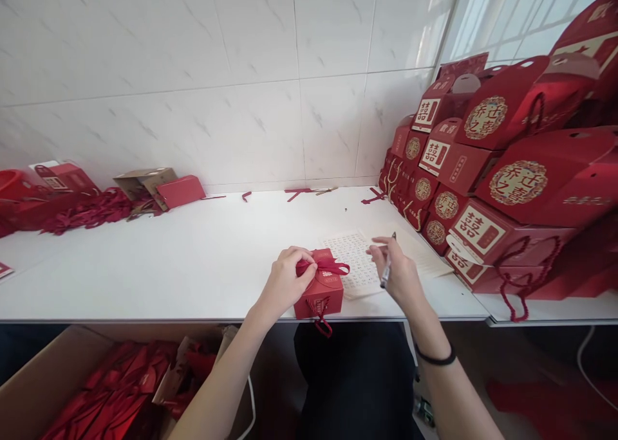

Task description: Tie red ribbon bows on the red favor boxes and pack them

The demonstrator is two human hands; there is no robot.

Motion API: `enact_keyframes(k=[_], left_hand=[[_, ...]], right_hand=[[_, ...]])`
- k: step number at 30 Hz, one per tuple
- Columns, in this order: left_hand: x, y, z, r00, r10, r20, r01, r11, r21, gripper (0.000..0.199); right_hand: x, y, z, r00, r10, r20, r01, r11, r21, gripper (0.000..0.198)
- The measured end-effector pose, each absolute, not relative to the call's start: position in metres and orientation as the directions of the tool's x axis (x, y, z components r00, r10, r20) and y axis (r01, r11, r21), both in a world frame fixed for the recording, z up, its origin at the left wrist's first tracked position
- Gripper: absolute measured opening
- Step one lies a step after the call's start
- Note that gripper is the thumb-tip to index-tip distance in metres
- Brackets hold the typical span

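A small red gift box with gold print stands at the table's front edge, tied on top with a red ribbon bow. My left hand pinches the bow's ribbon near the knot, thumb and fingers closed. A dark red cord handle hangs down the box's front. To the right, my right hand is raised off the table and holds a pen with a clear barrel. Beneath and behind it lies a sheet of paper covered in handwriting, partly covered by the box.
Red printed gift boxes are stacked high on the right. At the far left sit a heap of red ribbons, an open cardboard box and a red box. Below the table, a carton holds red ribbons. Ribbon scraps lie by the wall.
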State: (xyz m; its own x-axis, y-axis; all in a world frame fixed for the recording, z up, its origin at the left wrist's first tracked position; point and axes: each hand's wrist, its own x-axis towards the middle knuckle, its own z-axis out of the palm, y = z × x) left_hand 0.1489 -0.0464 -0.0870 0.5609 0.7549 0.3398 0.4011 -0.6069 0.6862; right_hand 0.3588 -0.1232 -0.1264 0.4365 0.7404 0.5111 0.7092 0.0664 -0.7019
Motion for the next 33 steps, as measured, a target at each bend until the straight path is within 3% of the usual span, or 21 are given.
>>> enact_keyframes(k=[2,4,7,9,11,12,16,19,22,26,33], left_hand=[[0.149,-0.047,-0.087,0.563,0.752,0.342,0.399,-0.610,0.685,0.008],[0.149,-0.047,-0.087,0.562,0.753,0.342,0.397,-0.608,0.688,0.008],[0.150,-0.046,-0.089,0.555,0.759,0.340,0.394,-0.600,0.697,0.008],[0.150,-0.045,-0.091,0.549,0.763,0.342,0.394,-0.597,0.699,0.007],[0.150,-0.045,-0.092,0.545,0.765,0.343,0.397,-0.596,0.698,0.006],[0.150,-0.045,-0.092,0.545,0.765,0.343,0.399,-0.596,0.697,0.006],[0.150,-0.046,-0.091,0.544,0.765,0.345,0.400,-0.598,0.694,0.007],[0.150,-0.047,-0.090,0.541,0.770,0.339,0.399,-0.589,0.702,0.007],[0.150,-0.048,-0.089,0.540,0.770,0.340,0.395,-0.589,0.705,0.006],[0.150,-0.047,-0.089,0.545,0.767,0.339,0.395,-0.592,0.702,0.007],[0.145,-0.044,-0.093,0.519,0.784,0.339,0.376,-0.566,0.734,0.009]], right_hand=[[0.386,-0.113,-0.138,0.386,0.755,0.531,0.840,-0.050,-0.541,0.043],[0.411,-0.105,-0.144,0.322,0.802,0.503,0.908,-0.111,-0.404,0.032],[0.428,-0.100,-0.139,0.295,0.831,0.471,0.933,-0.143,-0.331,0.024],[0.423,-0.099,-0.129,0.337,0.810,0.479,0.904,-0.138,-0.404,0.029],[0.405,-0.098,-0.118,0.351,0.831,0.431,0.847,-0.085,-0.524,0.022],[0.393,-0.096,-0.113,0.327,0.867,0.376,0.805,-0.047,-0.591,0.022],[0.347,-0.088,-0.103,0.104,0.987,0.120,0.600,0.034,-0.799,0.051],[0.332,-0.083,-0.102,0.069,0.992,0.104,0.455,0.062,-0.888,0.051],[0.331,-0.083,-0.103,0.081,0.984,0.159,0.371,0.118,-0.921,0.047],[0.338,-0.086,-0.102,0.132,0.962,0.238,0.445,0.157,-0.882,0.044],[0.375,-0.097,-0.097,0.430,0.865,0.258,0.426,0.057,-0.903,0.052]])
